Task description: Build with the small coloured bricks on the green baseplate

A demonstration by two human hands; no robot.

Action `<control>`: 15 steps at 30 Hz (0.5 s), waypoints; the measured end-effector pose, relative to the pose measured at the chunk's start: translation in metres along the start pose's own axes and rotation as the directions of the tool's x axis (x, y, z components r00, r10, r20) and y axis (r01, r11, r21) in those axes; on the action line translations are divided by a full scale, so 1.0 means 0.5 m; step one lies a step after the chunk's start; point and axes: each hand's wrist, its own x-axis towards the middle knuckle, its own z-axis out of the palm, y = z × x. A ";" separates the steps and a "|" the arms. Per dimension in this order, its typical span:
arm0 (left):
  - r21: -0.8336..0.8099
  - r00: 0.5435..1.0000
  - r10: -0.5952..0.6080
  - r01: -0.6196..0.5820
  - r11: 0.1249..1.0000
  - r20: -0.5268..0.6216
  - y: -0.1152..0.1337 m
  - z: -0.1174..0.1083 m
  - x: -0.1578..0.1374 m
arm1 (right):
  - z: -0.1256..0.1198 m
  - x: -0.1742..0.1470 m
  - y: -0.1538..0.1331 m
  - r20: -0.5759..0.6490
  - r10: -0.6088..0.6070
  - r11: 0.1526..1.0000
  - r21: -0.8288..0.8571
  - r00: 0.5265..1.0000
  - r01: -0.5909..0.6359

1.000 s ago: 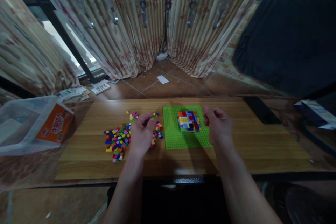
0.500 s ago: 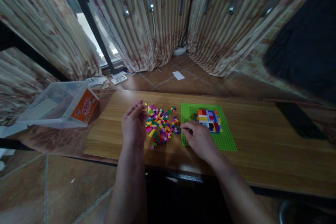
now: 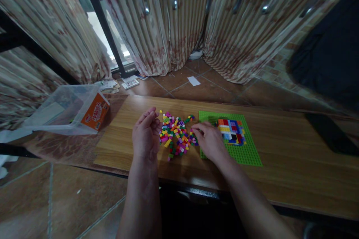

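A loose pile of small coloured toy bricks lies on the wooden table. My left hand hovers at the pile's left edge, palm turned up and fingers loosely curled apart, with nothing visible in it. At the pile's right edge, my right hand has thumb and forefinger brought together; whatever may be between the tips is too small to make out. Its wrist side reaches over the green baseplate. On that plate sits a block of joined bricks in red, yellow, white, blue and orange, just right of my right hand.
A clear plastic bin with an orange label stands left of the wooden tabletop. A dark flat object lies toward the table's right end. Papers rest on the tiled floor behind, below striped curtains.
The view has shifted slightly, so the table appears further right. My right hand has moved a little away from me along the pile's right edge. My left hand keeps its pose.
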 end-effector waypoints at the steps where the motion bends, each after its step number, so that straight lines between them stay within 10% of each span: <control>1: -0.001 1.000 -0.004 0.004 1.000 0.000 0.000 0.000 0.000 | 0.005 0.009 -0.004 -0.004 0.007 1.000 -0.001 1.000 -0.007; 15: -0.030 0.999 -0.041 0.041 0.999 0.022 0.011 -0.006 0.000 | 0.062 0.047 -0.053 0.047 0.214 0.965 -0.165 0.976 -0.203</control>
